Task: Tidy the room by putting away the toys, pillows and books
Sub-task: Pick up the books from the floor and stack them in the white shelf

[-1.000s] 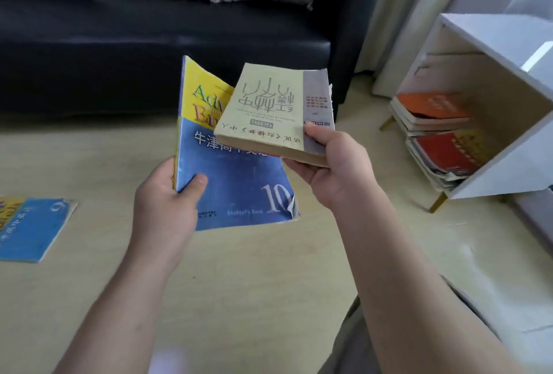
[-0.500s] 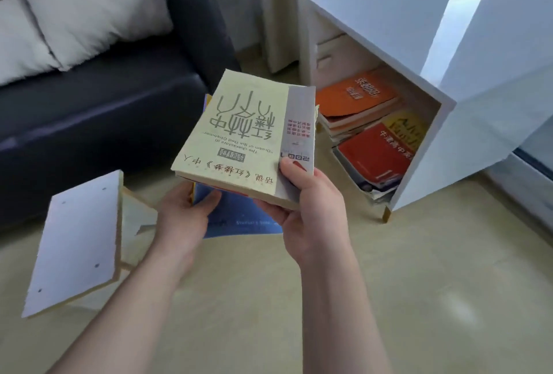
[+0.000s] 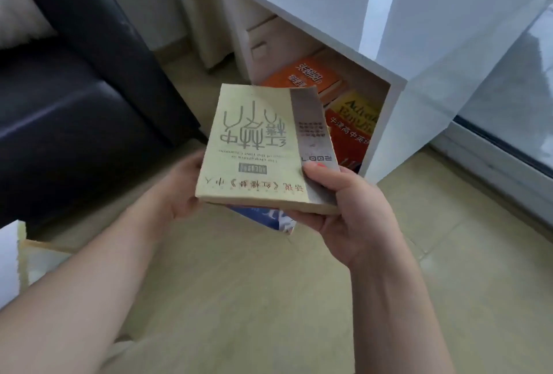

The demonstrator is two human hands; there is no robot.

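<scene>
Clearly, the right hand [image 3: 353, 212] is clamped on the near right corner of a pale yellow paperback book with a grey stripe [image 3: 254, 146]: the thumb presses on the cover and the fingers pass under. A thin blue book [image 3: 270, 219] lies below it with only its corner showing, so both travel as one stack. The left hand [image 3: 179, 191] is at the left edge of the stack. Its fingers are hidden beneath, so one cannot tell how they close. The hands are apart, one at each side, probably to keep the stack level. Both forearms reach forward and hold it in the air above the beige floor [image 3: 269, 298]. Just beyond stands a white cabinet [image 3: 329, 14], whose open compartment holds an orange book [image 3: 311, 77] and a red and yellow book [image 3: 350, 134]; the stack seems meant for there. A black leather sofa [image 3: 74, 104] is at the left.
</scene>
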